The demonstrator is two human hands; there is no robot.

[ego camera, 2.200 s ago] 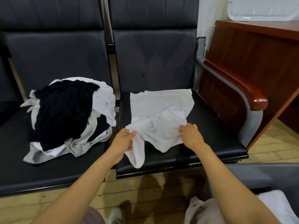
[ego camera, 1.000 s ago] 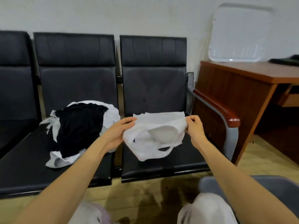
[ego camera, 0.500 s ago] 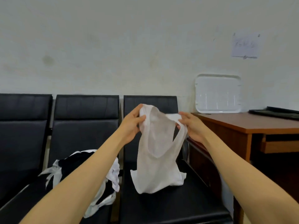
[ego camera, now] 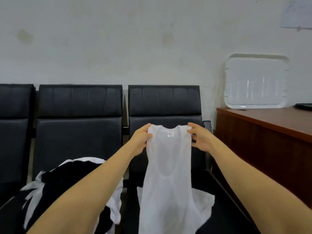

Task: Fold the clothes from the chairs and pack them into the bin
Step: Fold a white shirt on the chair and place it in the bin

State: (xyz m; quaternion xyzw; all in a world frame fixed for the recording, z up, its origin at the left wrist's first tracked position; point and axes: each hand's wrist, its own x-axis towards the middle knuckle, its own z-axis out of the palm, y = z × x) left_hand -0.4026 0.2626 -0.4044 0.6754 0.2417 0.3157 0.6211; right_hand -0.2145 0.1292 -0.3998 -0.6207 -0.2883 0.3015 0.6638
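Observation:
A white tank top hangs upright in front of the right-hand black chair. My left hand pinches its left shoulder strap and my right hand pinches its right strap, both at chest height. The neckline with a small label faces me. The hem bunches on the chair seat below. A pile of black and white clothes lies on the middle chair, partly hidden by my left forearm. The bin is out of view.
A third black chair stands at the far left. A brown wooden desk sits right of the chairs, with a white tray leaning on the wall above it and a dark object on its top.
Both hands have lifted the white top from the seat and spread it by the shoulder straps, so it now hangs open. The view has tilted up from the seats to the wall.

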